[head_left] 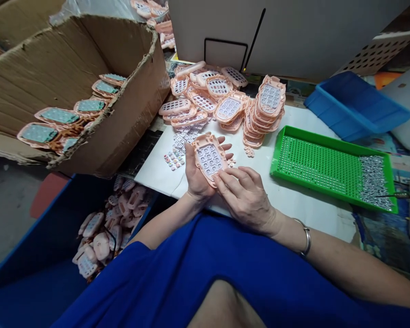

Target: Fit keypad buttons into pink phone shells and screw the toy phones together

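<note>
My left hand (195,175) cups a pink plastic toy-phone shell (209,158) from below, its keypad holes facing up with a white key mat in them. The fingers of my right hand (244,193) press together on the shell's lower right edge. A bracelet is on my right wrist. Just left of the shell lie small loose key mats (174,159) on the white sheet (300,202). Behind it stands a heap and a stack of more pink shells (264,109).
A green perforated tray (314,166) with a pile of screws (374,180) sits to the right, a blue bin (357,107) behind it. A torn cardboard box (89,86) of assembled pieces is at the left. Below it, a blue crate (37,269) holds more shells.
</note>
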The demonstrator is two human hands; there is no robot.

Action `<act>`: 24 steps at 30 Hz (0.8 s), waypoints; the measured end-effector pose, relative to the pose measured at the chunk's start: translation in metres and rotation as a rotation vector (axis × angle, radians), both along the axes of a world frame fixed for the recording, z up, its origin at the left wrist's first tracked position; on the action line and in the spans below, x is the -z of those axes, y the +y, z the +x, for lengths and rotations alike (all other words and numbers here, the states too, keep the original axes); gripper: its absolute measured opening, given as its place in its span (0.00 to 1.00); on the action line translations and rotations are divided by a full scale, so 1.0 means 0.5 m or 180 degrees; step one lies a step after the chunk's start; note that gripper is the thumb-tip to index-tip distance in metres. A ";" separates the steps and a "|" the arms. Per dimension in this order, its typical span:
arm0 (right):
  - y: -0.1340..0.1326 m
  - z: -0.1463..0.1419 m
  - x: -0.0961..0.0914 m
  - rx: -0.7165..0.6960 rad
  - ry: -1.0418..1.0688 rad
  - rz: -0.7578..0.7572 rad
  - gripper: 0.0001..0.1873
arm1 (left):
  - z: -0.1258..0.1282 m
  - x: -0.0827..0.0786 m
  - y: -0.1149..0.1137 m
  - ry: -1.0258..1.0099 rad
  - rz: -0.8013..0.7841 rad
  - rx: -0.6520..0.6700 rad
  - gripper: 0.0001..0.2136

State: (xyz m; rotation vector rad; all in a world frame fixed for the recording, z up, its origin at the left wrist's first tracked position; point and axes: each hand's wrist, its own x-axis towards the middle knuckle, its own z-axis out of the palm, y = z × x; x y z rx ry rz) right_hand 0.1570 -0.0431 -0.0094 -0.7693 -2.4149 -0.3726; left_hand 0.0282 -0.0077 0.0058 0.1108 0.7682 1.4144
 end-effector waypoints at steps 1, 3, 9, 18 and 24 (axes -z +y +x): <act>0.000 -0.001 0.000 0.0004 0.0000 -0.0014 0.15 | 0.000 -0.002 -0.001 -0.0025 0.0026 -0.0030 0.36; 0.001 -0.002 0.001 0.0026 0.0047 -0.0107 0.16 | -0.001 -0.007 -0.001 -0.0053 0.0068 -0.0087 0.36; 0.012 0.002 0.006 -0.0052 0.0266 -0.0210 0.13 | -0.005 -0.013 0.004 -0.0007 0.0101 -0.0188 0.36; 0.042 0.010 0.015 -0.0509 0.0282 -0.0119 0.13 | -0.003 0.000 0.011 -0.0084 -0.0176 0.0061 0.33; 0.078 0.010 -0.023 -0.0404 0.0103 0.0272 0.13 | -0.004 -0.017 0.039 -0.0339 0.0004 0.0208 0.36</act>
